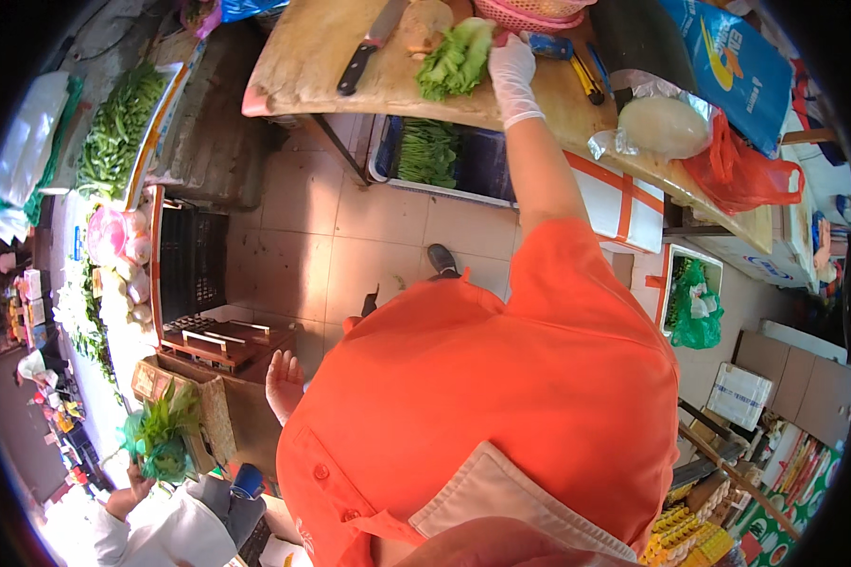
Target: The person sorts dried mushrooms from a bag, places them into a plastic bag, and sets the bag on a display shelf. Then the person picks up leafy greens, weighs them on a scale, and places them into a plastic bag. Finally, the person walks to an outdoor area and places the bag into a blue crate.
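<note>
My right hand (513,67), in a thin white glove, reaches onto the worn cutting table (284,78), its fingertips at a small red item (500,38). I cannot tell whether it grips that item. Leafy green lettuce (457,60) lies just left of this hand, and a blue-wrapped object (549,45) is close on its right. Farther left, a black-handled kitchen knife (365,57) rests by a pale brown root vegetable (424,25). My left hand (284,386) hangs low at my side, partly covered by my orange shirt, fingers loosely extended with nothing visible in them.
Pink plastic baskets (532,14) stand at the table's back. A yellow box cutter (587,78), a plastic-wrapped pale melon (663,127) and a red bag (744,170) lie rightward. Below is a crate of greens (429,152). A person in white (163,524) holds bagged greens (163,439).
</note>
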`<state>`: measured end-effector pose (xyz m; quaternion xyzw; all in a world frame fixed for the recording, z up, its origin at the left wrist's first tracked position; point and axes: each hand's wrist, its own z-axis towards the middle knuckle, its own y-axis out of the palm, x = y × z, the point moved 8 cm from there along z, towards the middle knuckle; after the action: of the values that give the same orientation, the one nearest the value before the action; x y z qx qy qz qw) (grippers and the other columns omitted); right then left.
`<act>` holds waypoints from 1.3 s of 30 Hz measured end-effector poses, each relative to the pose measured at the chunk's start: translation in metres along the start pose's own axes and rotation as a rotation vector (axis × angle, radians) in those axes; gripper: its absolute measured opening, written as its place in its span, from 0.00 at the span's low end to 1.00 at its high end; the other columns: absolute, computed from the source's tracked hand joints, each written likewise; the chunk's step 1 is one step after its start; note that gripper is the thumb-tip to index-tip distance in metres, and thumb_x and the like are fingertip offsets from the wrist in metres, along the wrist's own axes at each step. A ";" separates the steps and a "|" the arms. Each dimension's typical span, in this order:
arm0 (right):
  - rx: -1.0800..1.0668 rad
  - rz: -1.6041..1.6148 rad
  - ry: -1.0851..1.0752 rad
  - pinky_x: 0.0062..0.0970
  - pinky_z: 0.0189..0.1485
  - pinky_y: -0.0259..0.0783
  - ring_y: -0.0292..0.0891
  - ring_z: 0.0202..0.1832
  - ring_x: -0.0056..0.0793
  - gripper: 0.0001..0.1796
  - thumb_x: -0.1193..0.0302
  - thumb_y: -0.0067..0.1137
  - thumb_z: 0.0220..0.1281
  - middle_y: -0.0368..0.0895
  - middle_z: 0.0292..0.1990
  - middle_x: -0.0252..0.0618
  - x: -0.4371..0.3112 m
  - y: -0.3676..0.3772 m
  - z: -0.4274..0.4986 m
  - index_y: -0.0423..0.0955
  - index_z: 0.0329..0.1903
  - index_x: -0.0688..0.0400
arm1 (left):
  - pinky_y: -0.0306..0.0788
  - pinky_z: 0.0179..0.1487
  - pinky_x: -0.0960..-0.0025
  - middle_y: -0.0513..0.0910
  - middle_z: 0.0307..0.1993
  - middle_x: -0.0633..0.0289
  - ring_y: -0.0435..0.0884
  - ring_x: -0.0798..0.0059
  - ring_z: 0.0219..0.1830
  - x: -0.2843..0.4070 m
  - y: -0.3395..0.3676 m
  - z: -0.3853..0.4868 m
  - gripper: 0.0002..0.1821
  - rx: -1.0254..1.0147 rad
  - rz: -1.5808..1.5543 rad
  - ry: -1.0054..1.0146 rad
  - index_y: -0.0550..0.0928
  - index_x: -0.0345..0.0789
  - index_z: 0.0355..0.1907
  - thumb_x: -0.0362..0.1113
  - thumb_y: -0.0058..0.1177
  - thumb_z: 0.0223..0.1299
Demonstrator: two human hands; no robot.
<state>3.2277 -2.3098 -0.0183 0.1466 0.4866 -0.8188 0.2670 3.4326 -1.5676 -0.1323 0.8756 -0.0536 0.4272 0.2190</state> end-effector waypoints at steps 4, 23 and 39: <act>-0.197 -0.010 0.079 0.43 0.51 0.72 0.75 0.48 0.53 0.38 0.43 0.61 0.49 0.77 0.45 0.59 0.014 0.037 0.015 0.70 0.47 0.68 | 0.54 0.68 0.63 0.71 0.60 0.60 0.67 0.69 0.62 -0.021 0.071 0.025 0.25 -0.009 -0.056 -0.098 0.69 0.38 0.63 0.47 0.41 0.67; 0.080 -0.065 -0.051 0.40 0.60 0.64 0.70 0.55 0.50 0.26 0.66 0.58 0.54 0.75 0.52 0.57 0.091 -0.097 -0.037 0.71 0.54 0.68 | 0.68 0.57 0.69 0.80 0.47 0.56 0.78 0.72 0.47 0.001 0.298 0.088 0.19 -0.293 0.452 -0.211 0.76 0.30 0.53 0.40 0.48 0.64; 0.470 0.267 -0.272 0.37 0.55 0.66 0.69 0.52 0.46 0.41 0.53 0.71 0.42 0.73 0.47 0.54 -0.013 -0.133 -0.012 0.67 0.58 0.60 | 0.70 0.53 0.68 0.80 0.47 0.55 0.78 0.70 0.46 -0.019 0.225 0.104 0.20 -0.206 0.411 -0.320 0.75 0.31 0.55 0.41 0.48 0.64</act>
<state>3.1614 -2.2447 0.0781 0.1561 0.2197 -0.8787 0.3939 3.4326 -1.8165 -0.1267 0.8758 -0.3070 0.3112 0.2046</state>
